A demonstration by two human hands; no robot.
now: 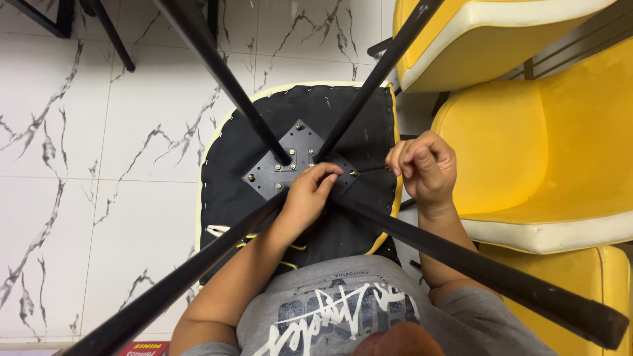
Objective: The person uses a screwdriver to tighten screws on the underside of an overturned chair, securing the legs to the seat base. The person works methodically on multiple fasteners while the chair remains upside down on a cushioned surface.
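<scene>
- An upturned chair (pixel 231 165) is being worked on from above; its black underside is facing the camera, edged by a cream and yellow rim, and it is standing on the white marble-patterned floor (pixel 99 132).
- A black square mounting plate (pixel 297 161) is being shown at the middle of that underside, with small brass-coloured screws dotted over it.
- Four black legs (pixel 217 66) are being seen fanning out from the plate toward the camera, two upward in the picture and two downward past the arms.
- The left hand (pixel 308 196) is being rested on the plate where the legs meet, its fingers curled together and its fingertips pressed near a screw (pixel 352 173) at the plate's right corner; whether anything is being pinched cannot be told.
- The right hand (pixel 421 168) is being held just right of the plate, closed in a loose fist round the end of a thin dark tool (pixel 372 169).
- The tool's shaft is being pointed leftward, its tip reaching the screw beside the left fingertips.
- Yellow chairs (pixel 527 151) with cream edges are being seen stacked close together at the right, just beside the right hand.
</scene>
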